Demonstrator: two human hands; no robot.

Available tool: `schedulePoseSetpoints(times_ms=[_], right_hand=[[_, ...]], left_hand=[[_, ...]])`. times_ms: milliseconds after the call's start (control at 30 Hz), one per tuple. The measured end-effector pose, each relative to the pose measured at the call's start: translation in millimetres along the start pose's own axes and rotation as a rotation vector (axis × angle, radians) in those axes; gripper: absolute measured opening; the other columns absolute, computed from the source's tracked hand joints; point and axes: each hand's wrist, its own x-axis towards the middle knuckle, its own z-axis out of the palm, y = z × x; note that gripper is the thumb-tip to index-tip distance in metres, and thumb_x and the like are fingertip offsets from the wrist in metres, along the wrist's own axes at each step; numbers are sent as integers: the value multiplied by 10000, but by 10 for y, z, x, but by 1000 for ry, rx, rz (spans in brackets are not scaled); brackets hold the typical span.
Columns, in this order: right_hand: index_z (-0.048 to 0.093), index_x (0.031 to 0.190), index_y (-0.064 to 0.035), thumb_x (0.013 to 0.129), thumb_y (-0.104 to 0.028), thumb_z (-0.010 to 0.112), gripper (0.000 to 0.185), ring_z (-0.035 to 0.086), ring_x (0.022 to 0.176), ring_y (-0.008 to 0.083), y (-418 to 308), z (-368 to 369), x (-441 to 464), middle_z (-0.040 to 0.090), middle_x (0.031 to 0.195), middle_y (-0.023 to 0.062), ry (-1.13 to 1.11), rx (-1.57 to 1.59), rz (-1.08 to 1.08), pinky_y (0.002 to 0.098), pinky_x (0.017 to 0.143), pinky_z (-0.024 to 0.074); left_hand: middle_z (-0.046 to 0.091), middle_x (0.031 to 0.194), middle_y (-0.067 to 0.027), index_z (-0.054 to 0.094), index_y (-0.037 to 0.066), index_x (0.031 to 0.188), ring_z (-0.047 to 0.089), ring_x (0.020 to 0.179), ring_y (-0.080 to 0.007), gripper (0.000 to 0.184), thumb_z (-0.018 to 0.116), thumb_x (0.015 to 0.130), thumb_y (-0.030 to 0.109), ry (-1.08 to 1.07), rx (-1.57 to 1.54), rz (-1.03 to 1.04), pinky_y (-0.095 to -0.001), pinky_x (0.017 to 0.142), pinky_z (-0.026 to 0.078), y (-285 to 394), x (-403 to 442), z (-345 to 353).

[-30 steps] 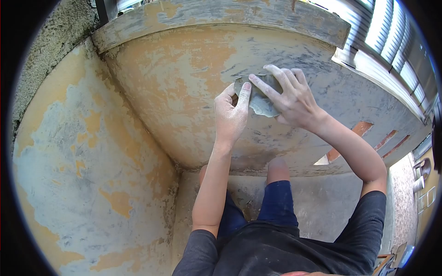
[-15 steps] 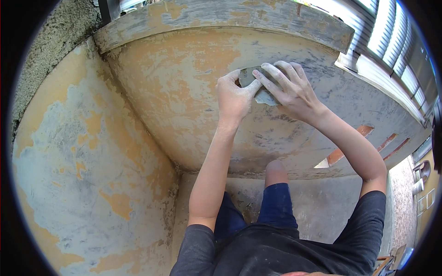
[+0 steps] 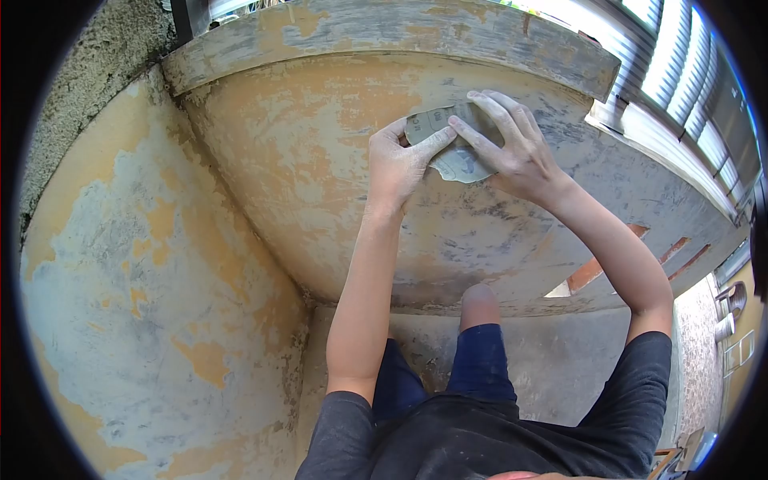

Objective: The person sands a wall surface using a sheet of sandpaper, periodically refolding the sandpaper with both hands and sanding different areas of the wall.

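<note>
A torn grey-green sheet, printed on its back like sandpaper (image 3: 462, 162), lies against the patchy orange and grey wall (image 3: 320, 120). Its left edge is pinched between the thumb and fingers of my left hand (image 3: 400, 164). My right hand (image 3: 516, 148) rests on the sheet's right part, fingers spread, the index fingertip near my left thumb. Whitish dust covers both hands. The side of the sheet facing the wall is hidden.
A ledge (image 3: 384, 30) runs along the wall's top. Another patchy wall (image 3: 152, 304) meets it in a corner at left. Slots (image 3: 588, 274) cut the wall at right. My knees are close below, above the concrete floor (image 3: 560, 352).
Both hands have shifted slightly upward along the wall with the sheet. More of the sheet's printed back shows between them, and my left thumb now lies slanted across it.
</note>
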Motion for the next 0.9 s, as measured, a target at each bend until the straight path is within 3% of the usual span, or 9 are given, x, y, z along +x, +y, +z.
schedulePoseSetpoints(times_ms=[233, 333, 433, 500, 600, 733, 833, 900], right_hand=[[679, 1343, -60, 760, -75, 797, 595, 526, 1365, 333, 50, 7, -71, 503, 1586, 149, -41, 27, -21, 489, 1104, 491], [669, 1355, -112, 744, -90, 823, 631, 541, 1341, 328, 35, -22, -44, 489, 1598, 144, -80, -2, -1, 494, 1103, 486], [649, 1372, -184, 751, -107, 835, 653, 556, 1304, 323, 68, -34, -33, 522, 1533, 144, -61, 28, -32, 506, 1099, 469], [599, 1464, -266, 767, -115, 838, 752, 561, 1269, 318, 89, -16, -58, 551, 1426, 142, -80, 93, 5, 525, 1110, 442], [555, 1537, -286, 774, -132, 835, 827, 555, 1250, 324, 54, -52, 13, 549, 1355, 138, -98, 18, 25, 526, 1101, 418], [508, 1589, -314, 759, -202, 852, 905, 533, 1267, 331, -33, -188, 155, 526, 1399, 140, -181, -175, 73, 499, 1094, 399], [505, 1593, -304, 716, -300, 874, 951, 497, 1313, 335, -86, -194, 214, 494, 1441, 141, -182, -164, 125, 475, 1093, 379], [431, 1643, -251, 685, -379, 875, 1064, 464, 1354, 330, -124, -191, 263, 472, 1481, 143, -151, -140, 199, 513, 1127, 350]], left_hand=[[781, 1028, -132, 742, -73, 1148, 732, 899, -157, 334, 861, 885, 96, 45, 69, 33, -300, 813, 585, -31, 10, -16], [780, 1018, -124, 751, -68, 1134, 727, 885, -152, 318, 859, 888, 102, 7, 113, 25, -297, 795, 581, 11, 18, -27], [779, 1011, -107, 758, -62, 1125, 718, 871, -143, 298, 848, 900, 111, -61, 156, 11, -286, 780, 571, 63, 61, -51], [778, 1006, -97, 761, -60, 1124, 712, 861, -137, 288, 838, 911, 117, -86, 167, 1, -276, 774, 564, 82, 69, -70], [779, 993, -82, 752, -62, 1161, 702, 846, -117, 292, 804, 948, 132, -116, 75, 34, -242, 773, 547, 88, 61, -71], [778, 1003, -73, 735, -72, 1195, 686, 843, -81, 285, 752, 994, 129, -65, -15, 84, -210, 770, 533, 128, 58, 0], [778, 1025, -72, 726, -76, 1202, 685, 858, -71, 278, 738, 1004, 118, -66, -10, 109, -206, 769, 536, 144, 122, 52], [782, 1040, -77, 717, -75, 1238, 693, 868, -78, 304, 738, 1007, 123, -45, -23, 126, -208, 796, 549, 129, 199, 100]])
